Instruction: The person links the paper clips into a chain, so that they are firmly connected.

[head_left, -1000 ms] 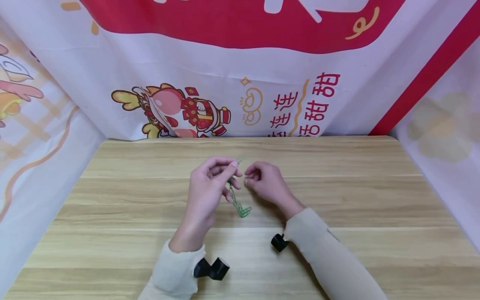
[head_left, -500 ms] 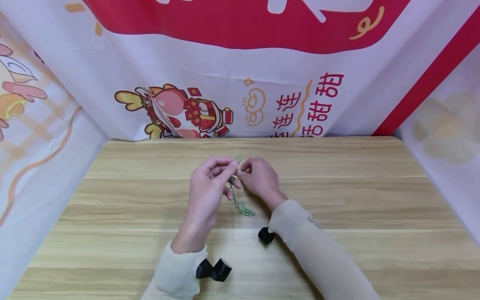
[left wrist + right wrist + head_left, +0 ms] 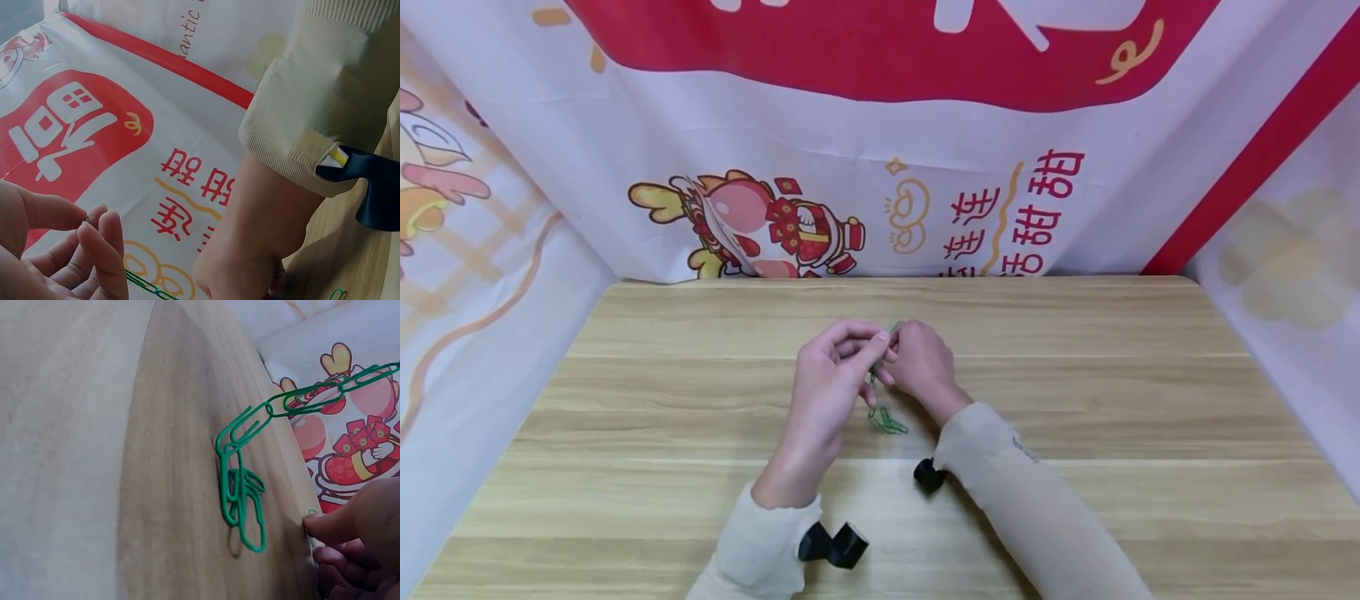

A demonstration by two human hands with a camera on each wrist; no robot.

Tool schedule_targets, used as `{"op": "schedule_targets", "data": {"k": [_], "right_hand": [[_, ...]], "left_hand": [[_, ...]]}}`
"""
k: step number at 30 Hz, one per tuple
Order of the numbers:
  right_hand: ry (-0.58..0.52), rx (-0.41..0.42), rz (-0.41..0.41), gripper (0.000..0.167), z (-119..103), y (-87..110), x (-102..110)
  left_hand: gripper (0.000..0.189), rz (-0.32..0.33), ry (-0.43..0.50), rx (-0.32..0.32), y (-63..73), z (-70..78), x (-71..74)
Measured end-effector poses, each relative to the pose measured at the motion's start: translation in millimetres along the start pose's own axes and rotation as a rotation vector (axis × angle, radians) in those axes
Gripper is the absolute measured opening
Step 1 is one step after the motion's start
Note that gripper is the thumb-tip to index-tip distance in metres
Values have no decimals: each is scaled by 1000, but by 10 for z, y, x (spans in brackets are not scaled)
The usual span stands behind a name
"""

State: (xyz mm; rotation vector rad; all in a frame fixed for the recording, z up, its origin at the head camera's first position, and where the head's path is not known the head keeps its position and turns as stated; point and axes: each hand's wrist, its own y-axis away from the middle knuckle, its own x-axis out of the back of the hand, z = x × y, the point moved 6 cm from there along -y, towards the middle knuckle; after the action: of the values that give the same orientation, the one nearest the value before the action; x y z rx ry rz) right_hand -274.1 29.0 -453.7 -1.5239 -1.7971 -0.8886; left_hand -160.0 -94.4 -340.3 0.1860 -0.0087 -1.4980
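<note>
A chain of linked green paper clips (image 3: 891, 423) hangs below the hands over the table. My left hand (image 3: 829, 379) pinches its upper end between thumb and fingertips. Right up against those fingertips, my right hand (image 3: 923, 360) has its fingers curled in. In the right wrist view, the thumb and forefinger of the right hand (image 3: 362, 534) pinch a bit of green wire, mostly hidden. The lower clips of the chain (image 3: 242, 481) dangle bunched together there. From the left wrist view, the left hand (image 3: 69, 250) holds something tiny at its thumb tip.
The wooden table (image 3: 625, 417) spreads around both hands. Behind it hangs a white and red printed cloth (image 3: 880, 125), with more cloth at both sides. Black wrist mounts (image 3: 835, 546) stick out from the sleeves.
My right hand has come left and up against the left fingertips, taking hold of green wire there. The left hand has shifted slightly right, and the hanging chain has swayed.
</note>
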Motion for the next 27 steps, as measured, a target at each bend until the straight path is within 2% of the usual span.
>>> {"op": "schedule_targets", "data": {"k": [6, 13, 21, 27], "right_hand": [[-138, 63, 33, 9, -84, 253, 172], [-327, 106, 79, 8, 39, 444, 252], [-464, 71, 133, 10, 235, 647, 393], [-622, 54, 106, 14, 343, 710, 466]], "left_hand": [[17, -7, -4, 22, -15, -39, -19], [15, -5, -17, 45, -27, -87, -33], [15, 12, -27, 53, -48, -144, -37], [16, -1, -29, 63, -56, -171, -72]]}}
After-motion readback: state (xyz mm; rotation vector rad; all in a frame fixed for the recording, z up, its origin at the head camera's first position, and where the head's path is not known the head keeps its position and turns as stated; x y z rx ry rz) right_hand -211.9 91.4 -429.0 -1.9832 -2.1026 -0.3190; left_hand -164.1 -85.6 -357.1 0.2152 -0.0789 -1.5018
